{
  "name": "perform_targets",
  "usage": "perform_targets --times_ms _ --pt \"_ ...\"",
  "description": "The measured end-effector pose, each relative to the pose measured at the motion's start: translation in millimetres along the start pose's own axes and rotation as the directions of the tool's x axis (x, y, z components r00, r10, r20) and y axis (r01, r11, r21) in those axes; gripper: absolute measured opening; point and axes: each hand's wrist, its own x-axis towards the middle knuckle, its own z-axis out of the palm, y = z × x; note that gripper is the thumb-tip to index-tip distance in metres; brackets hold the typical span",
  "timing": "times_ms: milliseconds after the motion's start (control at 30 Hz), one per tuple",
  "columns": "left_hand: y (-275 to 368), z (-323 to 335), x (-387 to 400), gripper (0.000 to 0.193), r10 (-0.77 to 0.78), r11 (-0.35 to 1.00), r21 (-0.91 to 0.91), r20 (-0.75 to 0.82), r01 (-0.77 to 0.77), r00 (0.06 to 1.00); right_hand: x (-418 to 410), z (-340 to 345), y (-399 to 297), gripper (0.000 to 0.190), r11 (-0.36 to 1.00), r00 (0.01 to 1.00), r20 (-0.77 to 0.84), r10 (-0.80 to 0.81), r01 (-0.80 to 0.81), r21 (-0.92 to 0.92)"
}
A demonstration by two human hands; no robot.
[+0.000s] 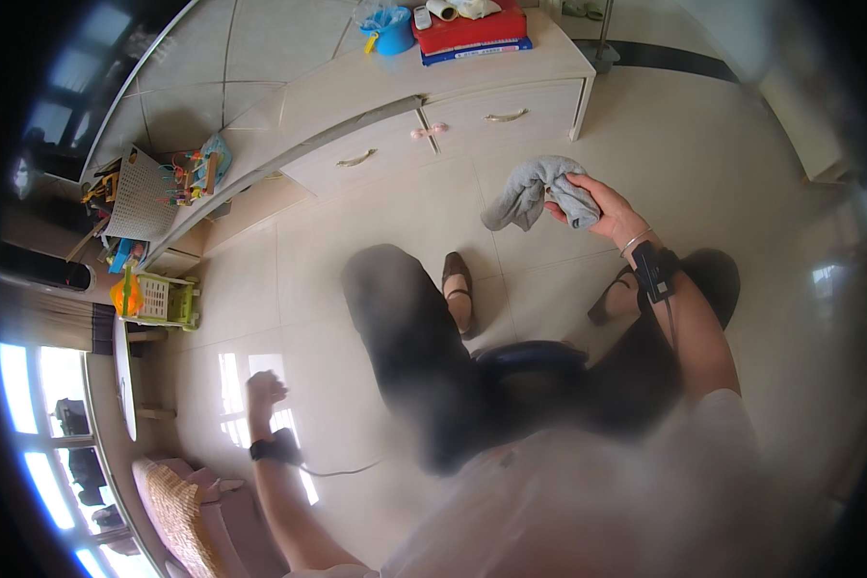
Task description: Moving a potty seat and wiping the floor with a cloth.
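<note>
A crumpled grey cloth point(542, 189) hangs from my right hand point(601, 206), which grips it above the tiled floor, in front of a low white cabinet point(506, 119). The fingers are partly hidden by the cloth. My left hand point(266, 389) is off to the left over the floor, curled into a fist, and no object shows in it. Both wrists wear black strapped devices with cables; the right one also has a bangle. Below are my dark-trousered knees and brown shoes point(457, 273).
On the cabinet top stand a blue bucket point(394, 35), a red box point(477, 27) and a white remote point(423, 17). Farther left are a bead toy point(195, 173), a perforated basket point(141, 199) and a green-white cart point(166, 298). A pink sofa point(231, 524) is at lower left.
</note>
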Motion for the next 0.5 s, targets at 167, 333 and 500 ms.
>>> perform_targets --times_ms 167,333,500 --pt "26.5 142.1 47.1 0.019 -0.053 0.98 0.199 0.324 -0.013 0.944 49.8 -20.0 20.3 0.036 0.966 0.992 -0.097 0.082 -0.103 -0.237" --pt "107.4 212.1 134.4 0.016 0.168 0.956 0.175 0.335 -0.236 0.927 133.8 -27.7 55.5 0.03 0.906 0.976 -0.075 0.203 -0.217 -0.363" --pt "124.2 278.6 195.4 0.016 0.365 0.875 0.267 0.187 -0.404 0.912 189.7 -17.3 112.1 0.028 0.911 0.976 0.126 0.178 -0.116 -0.395"
